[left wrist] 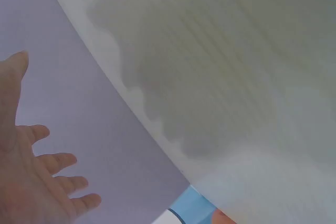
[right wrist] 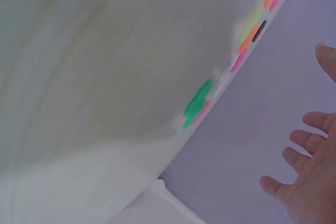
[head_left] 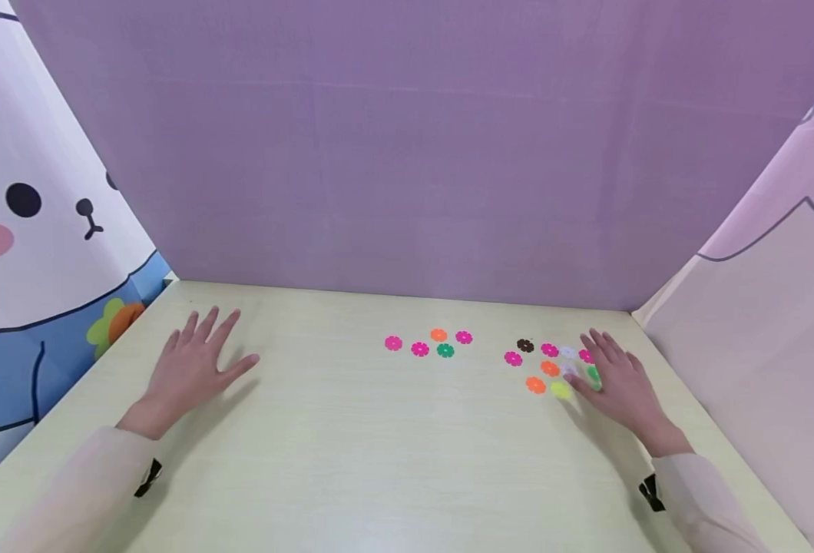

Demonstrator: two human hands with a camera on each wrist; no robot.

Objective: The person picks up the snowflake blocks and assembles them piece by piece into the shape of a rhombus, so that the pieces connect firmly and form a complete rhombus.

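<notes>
My left hand (head_left: 189,369) hovers above the left part of the table, fingers spread and holding nothing. In the left wrist view the same hand (left wrist: 31,182) shows its palm with the fingers apart. On the right, my right hand (head_left: 617,380) is spread over the edge of a group of flat flower-shaped pieces, covering some of them. That group includes a dark brown piece (head_left: 525,346), an orange piece (head_left: 535,385), a yellow piece (head_left: 560,390) and a partly hidden green piece (head_left: 593,374). Nothing is in the right hand (right wrist: 310,166) in its wrist view.
A smaller group lies near the table's middle back: several pink pieces (head_left: 420,349), an orange piece (head_left: 438,335) and a dark green piece (head_left: 445,350). Behind the pale table (head_left: 352,461) stands a purple cloth (head_left: 407,169). Printed curtains (head_left: 47,292) hang at both sides.
</notes>
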